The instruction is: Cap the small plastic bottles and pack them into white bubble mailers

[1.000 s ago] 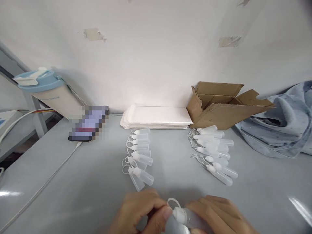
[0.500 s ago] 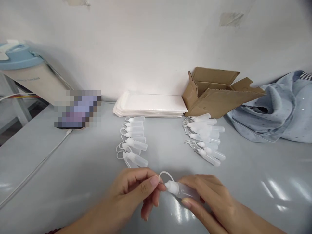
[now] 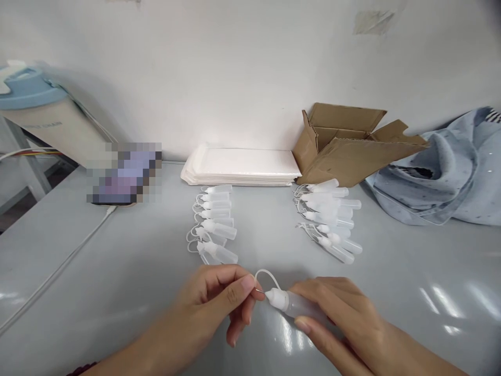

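My right hand (image 3: 340, 318) is wrapped round a small translucent squeeze bottle (image 3: 299, 305), its white nozzle pointing left. From the bottle's neck a thin white strap (image 3: 267, 271) loops up and over to my left hand (image 3: 223, 297). There, thumb and forefinger pinch the strap's end, whose cap is mostly hidden by the fingers. A thin metal needle (image 3: 260, 291) shows between these fingertips and the nozzle tip. Behind the hands lie a left row of similar bottles (image 3: 219, 227) and a right group of them (image 3: 336, 250), several in each.
A stack of white padded envelopes (image 3: 246, 163) lies against the wall beside an open cardboard box (image 3: 352, 159). Light blue cloth (image 3: 450, 183) is bunched at right. At left are a phone (image 3: 127, 177), its white cable (image 3: 74, 248) and a large blue-lidded cup (image 3: 47, 115).
The view has shifted slightly. My left fingertips sit a little farther from the nozzle, and more of the needle shows. Both hands keep their hold.
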The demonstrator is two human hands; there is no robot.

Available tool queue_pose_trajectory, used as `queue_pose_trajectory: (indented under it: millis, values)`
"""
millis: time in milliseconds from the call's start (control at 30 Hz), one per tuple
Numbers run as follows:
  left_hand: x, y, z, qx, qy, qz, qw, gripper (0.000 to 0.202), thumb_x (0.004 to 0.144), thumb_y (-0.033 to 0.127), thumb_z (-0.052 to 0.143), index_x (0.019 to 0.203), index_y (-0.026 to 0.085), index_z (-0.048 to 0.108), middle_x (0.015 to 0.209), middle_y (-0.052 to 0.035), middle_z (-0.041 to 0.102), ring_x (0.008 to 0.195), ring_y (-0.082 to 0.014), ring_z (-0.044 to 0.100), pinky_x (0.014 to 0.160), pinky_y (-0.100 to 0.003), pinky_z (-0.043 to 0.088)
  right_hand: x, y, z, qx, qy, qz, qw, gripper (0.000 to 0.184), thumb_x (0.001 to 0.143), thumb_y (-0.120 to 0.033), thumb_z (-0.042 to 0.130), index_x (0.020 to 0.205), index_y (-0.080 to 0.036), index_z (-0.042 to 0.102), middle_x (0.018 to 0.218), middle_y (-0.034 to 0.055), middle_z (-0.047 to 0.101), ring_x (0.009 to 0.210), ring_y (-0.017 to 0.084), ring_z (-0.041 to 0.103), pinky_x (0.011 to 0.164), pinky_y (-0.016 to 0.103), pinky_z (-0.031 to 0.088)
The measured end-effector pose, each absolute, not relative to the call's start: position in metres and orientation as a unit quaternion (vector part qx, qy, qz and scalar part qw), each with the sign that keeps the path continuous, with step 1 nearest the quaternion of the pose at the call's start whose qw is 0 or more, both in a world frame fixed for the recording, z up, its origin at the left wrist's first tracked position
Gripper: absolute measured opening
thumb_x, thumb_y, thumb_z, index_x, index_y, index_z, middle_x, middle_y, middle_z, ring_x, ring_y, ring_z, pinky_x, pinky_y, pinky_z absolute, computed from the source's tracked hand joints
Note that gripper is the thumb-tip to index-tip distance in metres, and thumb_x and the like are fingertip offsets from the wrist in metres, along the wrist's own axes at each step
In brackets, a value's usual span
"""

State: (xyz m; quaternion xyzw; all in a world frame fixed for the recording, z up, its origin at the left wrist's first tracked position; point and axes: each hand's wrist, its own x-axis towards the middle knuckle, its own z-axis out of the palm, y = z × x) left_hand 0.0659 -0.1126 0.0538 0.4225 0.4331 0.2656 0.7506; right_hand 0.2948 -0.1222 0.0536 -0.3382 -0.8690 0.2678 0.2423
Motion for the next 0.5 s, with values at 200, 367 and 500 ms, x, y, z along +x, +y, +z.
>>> queue_pose_trajectory:
  millis: [200,367,500]
  values:
    - [0.065,-0.114,0.053,0.401,0.421,0.258,0.771,0.033,0.089,0.041,0.052,0.075,0.014,0.064,0.057,0.0051,0.05,0.046,-0.0047,0.045,0.049,-0.017,0.035,0.292,-0.12,0.061,-0.339,-0.873,0.263,0.234,0.015,0.094,-0.02,0.038,0.095,-0.016,0.053,0.072,0.0024,0.063,0.06,0.013,0.059,0.057,0.025,0.048]
    - [0.067,-0.113,0.054,0.378,0.415,0.258,0.786,0.032,0.088,0.041,0.054,0.075,0.014,0.064,0.058,0.0047,0.051,0.046,-0.0045,0.045,0.05,-0.017,0.035,0.293,-0.12,0.06,-0.34,-0.874,0.26,0.23,0.015,0.095,-0.021,0.038,0.097,-0.016,0.053,0.073,0.0026,0.064,0.061,0.013,0.06,0.058,0.026,0.049]
    - [0.068,-0.112,0.055,0.364,0.414,0.251,0.796,0.031,0.087,0.041,0.056,0.074,0.014,0.064,0.056,0.0046,0.052,0.045,-0.0045,0.044,0.049,-0.017,0.035,0.294,-0.123,0.052,-0.342,-0.867,0.263,0.251,0.016,0.095,-0.024,0.037,0.095,-0.016,0.052,0.071,0.0019,0.062,0.058,0.013,0.059,0.055,0.026,0.047]
